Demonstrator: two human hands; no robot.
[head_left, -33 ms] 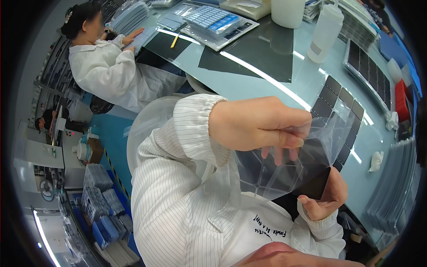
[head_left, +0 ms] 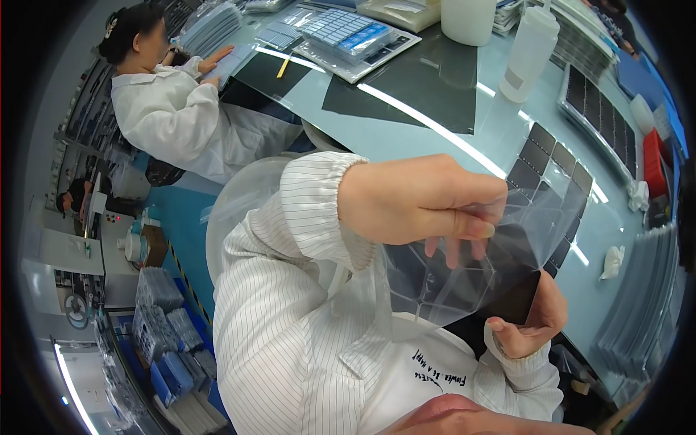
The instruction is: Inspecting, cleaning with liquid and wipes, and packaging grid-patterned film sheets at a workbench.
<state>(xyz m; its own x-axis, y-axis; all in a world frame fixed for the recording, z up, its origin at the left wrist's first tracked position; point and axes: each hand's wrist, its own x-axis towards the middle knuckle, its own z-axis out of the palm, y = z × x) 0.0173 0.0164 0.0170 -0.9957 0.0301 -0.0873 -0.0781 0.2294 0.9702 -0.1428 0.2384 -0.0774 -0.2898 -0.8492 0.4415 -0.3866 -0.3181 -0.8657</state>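
Observation:
My left hand is closed in a pinch on a sheet of clear plastic film, its other fingers curled below. The creased film hangs from the fingertips and spreads over a dark flat panel. Lower down, my right hand grips the panel by its edge, thumb on the near side. Part of the panel shows only through the film. Beyond the film, several small dark square tiles lie in rows on the table.
On the pale glossy table stand a squeeze bottle and a white tub. A tray of dark tiles, a red bin, crumpled tissue and stacked sheets line the right. A co-worker in white sits far left.
The film's folds have shifted slightly, its upper part sitting a little lower. Both hands stay in nearly the same place and keep their grips.

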